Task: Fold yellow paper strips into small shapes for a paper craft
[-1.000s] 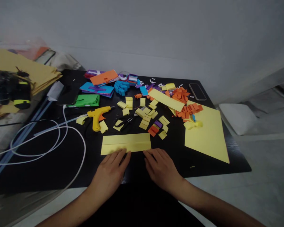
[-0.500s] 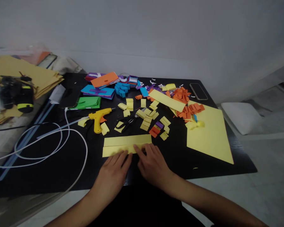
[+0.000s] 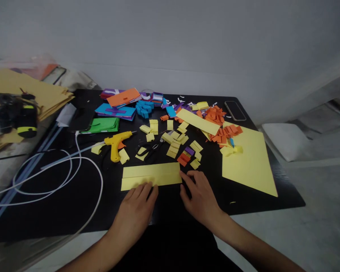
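A long yellow paper strip lies flat before me, with a crease or folded edge running along its length. On its lower edge rest the fingertips of my left hand, fingers stretched out and pressing down. My right hand is at the strip's right end, its fingers spread and the index fingertip at the corner. Neither hand is wrapped around anything. Beyond the strip lie scissors, a yellow glue gun and several small folded yellow paper pieces.
A large yellow sheet lies right, beside a heap of orange paper pieces. Stacked coloured papers and a phone are at the back of the black table. White cables loop on the left.
My right hand has slid right along the strip from near its middle to its right end. My left hand stays on the lower edge. The view has shifted slightly.
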The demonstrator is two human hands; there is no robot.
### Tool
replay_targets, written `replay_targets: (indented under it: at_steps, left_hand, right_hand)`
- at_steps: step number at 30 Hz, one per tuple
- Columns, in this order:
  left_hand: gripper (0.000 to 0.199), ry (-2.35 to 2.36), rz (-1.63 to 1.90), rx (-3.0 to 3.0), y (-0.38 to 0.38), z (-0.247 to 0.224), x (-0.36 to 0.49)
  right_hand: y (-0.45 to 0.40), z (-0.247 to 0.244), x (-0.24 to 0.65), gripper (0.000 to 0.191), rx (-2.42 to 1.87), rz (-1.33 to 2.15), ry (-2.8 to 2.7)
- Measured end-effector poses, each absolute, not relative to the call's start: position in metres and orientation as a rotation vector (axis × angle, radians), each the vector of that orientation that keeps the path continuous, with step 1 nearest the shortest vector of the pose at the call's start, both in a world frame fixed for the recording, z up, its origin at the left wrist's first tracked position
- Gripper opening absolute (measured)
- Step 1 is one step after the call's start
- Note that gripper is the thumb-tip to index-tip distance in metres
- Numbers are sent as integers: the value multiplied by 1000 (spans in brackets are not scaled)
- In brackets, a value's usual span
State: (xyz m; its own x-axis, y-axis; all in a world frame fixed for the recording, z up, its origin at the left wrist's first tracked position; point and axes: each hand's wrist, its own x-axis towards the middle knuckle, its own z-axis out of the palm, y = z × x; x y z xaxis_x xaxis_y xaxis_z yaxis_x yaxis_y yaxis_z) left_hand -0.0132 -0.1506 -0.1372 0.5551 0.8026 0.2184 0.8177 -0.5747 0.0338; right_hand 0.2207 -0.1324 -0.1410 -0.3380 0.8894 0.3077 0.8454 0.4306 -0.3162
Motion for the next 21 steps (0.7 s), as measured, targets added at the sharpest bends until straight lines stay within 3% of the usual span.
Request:
replay_targets:
  at_steps: [4, 9, 21]
  left_hand:
    - [34, -1423, -246, -2656, -150, -137, -9]
    - [56, -1439, -111, -2627, -147, -136, 1]
    - [45, -1496, -166, -2517, -152, -139, -18]
  right_hand:
    - [-137, -142, 202, 33, -1244, 261, -2277]
    - [-140, -141, 187, 34, -1202, 339, -2398]
    - [-136, -139, 186, 26, -1229, 289, -2447]
